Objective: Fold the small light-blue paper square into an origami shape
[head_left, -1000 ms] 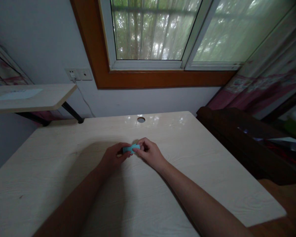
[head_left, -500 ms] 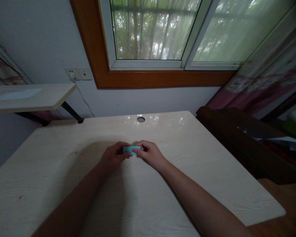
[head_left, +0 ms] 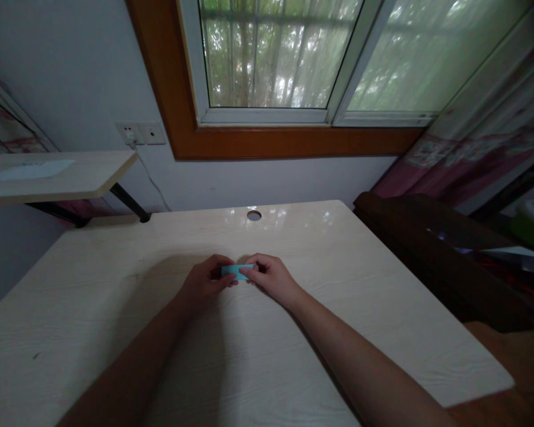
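Note:
A small flat turquoise strip, perhaps folded paper (head_left: 237, 270), is held level between my two hands, just over the desk top (head_left: 267, 350). My left hand (head_left: 207, 276) pinches its left end, the thumb in front and the fingers behind. On the other end my right hand (head_left: 269, 274) has closed, its thumb lying across the strip's face. The fingertips behind the strip are partly hidden. I cannot tell whether the strip touches the desk.
A round cable hole (head_left: 254, 216) sits near the desk's back edge. At the left a raised shelf (head_left: 111, 166) on black legs bears a paper sheet (head_left: 31, 169). Dark wooden furniture (head_left: 409, 237) stands to the right. Behind are a window (head_left: 271, 59) and wall sockets (head_left: 141, 134).
Both hands keep their grip on the turquoise strip in nearly the same place. Only a very slight shift of the strip shows.

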Demonstrator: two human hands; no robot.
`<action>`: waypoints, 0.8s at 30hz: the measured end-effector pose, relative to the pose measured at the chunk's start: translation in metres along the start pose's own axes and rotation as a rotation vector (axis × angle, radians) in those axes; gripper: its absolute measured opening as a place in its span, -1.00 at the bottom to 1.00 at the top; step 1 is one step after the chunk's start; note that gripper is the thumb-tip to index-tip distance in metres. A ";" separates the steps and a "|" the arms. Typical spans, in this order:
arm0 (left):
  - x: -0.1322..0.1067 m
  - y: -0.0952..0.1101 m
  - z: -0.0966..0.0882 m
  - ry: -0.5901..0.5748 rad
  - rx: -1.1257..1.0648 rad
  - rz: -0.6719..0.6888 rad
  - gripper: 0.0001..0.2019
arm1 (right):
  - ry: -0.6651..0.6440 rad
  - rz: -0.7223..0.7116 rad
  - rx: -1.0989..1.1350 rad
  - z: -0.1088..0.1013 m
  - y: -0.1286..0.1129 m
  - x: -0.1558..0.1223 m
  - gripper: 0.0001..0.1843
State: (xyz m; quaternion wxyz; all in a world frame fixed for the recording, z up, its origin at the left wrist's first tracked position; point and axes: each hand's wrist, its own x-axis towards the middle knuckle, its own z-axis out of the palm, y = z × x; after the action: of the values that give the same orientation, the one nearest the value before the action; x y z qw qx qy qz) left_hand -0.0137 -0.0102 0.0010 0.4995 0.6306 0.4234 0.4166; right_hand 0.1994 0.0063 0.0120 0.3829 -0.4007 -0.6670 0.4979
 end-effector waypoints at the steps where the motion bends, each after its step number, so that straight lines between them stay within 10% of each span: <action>1: 0.000 0.000 0.000 -0.002 0.005 0.000 -0.69 | -0.002 0.002 -0.002 0.000 0.000 0.000 -0.71; 24: 0.002 -0.002 -0.001 0.012 0.051 0.029 -0.71 | 0.019 0.010 0.139 0.000 0.004 0.000 -0.68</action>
State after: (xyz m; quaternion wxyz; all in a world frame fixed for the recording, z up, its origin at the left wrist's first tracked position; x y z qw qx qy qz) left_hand -0.0140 -0.0077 -0.0006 0.4745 0.6467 0.4276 0.4168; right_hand 0.1997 0.0073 0.0087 0.4138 -0.3811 -0.6253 0.5409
